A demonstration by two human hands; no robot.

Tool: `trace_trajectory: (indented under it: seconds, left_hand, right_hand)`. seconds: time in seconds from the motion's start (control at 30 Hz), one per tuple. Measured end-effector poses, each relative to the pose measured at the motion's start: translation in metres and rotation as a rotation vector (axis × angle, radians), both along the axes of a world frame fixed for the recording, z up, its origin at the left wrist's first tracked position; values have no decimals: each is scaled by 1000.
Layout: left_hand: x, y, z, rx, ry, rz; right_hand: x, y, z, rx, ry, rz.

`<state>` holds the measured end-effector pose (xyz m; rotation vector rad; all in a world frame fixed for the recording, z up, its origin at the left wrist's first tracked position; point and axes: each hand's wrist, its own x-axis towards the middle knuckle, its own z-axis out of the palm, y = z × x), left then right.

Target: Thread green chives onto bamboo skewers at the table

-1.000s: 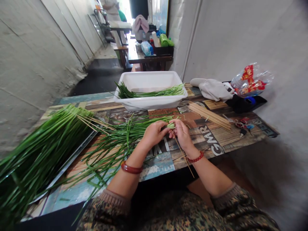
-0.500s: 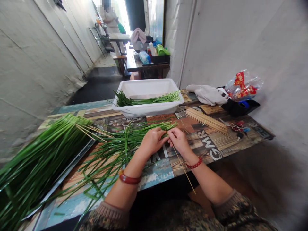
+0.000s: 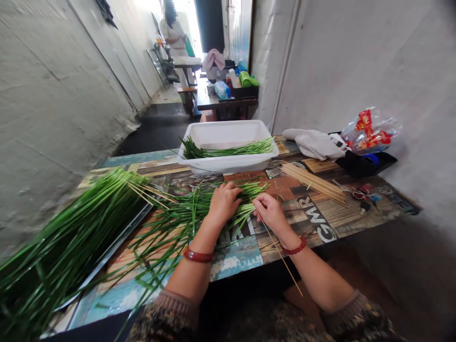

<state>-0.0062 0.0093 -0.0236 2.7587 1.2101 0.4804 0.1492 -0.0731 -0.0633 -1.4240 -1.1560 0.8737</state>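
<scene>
Loose green garlic chives [image 3: 199,202] lie across the table, their pale stem ends pointing right. My left hand [image 3: 224,203] rests over these stems, fingers bent and thumb apart from them; no firm hold shows. Just to its right, my right hand [image 3: 267,209] pinches a thin bamboo skewer [image 3: 281,251] near its upper end. The skewer slants down past the table's front edge. Pale stem ends [image 3: 245,210] lie close to the skewer's tip; whether any are pierced I cannot make out.
A white plastic tub [image 3: 228,166] behind my hands holds more chives. A thick chive bundle [image 3: 81,223] lies at left with several skewers on it. Rightward are a skewer pile [image 3: 313,183], keys [image 3: 363,194], a pale cap [image 3: 315,143] and a plastic bag [image 3: 370,130]. A person [image 3: 174,35] stands far back.
My left hand has parted from the right one and moved onto the chive stems, its thumb and fingers spreading. My right hand still pinches the skewer. The whole view has shifted slightly.
</scene>
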Motion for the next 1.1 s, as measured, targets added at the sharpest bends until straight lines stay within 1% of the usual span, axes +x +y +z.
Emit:
trace_trajectory:
  seconds: [0.07,0.17,0.27,0.33,0.4,0.5,0.57,0.7,0.83,0.93,1.1]
  left_hand:
    - [-2,0,3,16,68,31]
    - [-10,4,7,33,118,98]
    - [-19,9,7,36,121,191]
    - [-23,12,7,45,88,235]
    - [-21,12,5,69,4,228]
    - [-13,12,2,82,-171,128]
    - [-5,12,0,54,-235,67]
    - [8,14,-3,33,-186,44]
    - [20,17,-3,57,-103,97]
    - [26,19,-2,63,-93,135]
    - [33,22,1,46,-88,147]
  right_hand:
    - [0,0,-2,2,-13,5]
    - [-1,-1,-1,2,-10,2]
    - [-2,-1,0,-11,10,-3]
    - [-2,-1,2,-18,35,-5]
    - [-2,0,3,-21,66,-7]
    - [-3,1,6,-25,131,-8]
    - [-3,2,7,-32,169,-8]
    - [-2,4,7,-30,139,-1]
    - [-1,5,1,-12,100,6]
    - [0,6,-1,12,91,14]
    - [1,5,0,42,76,8]
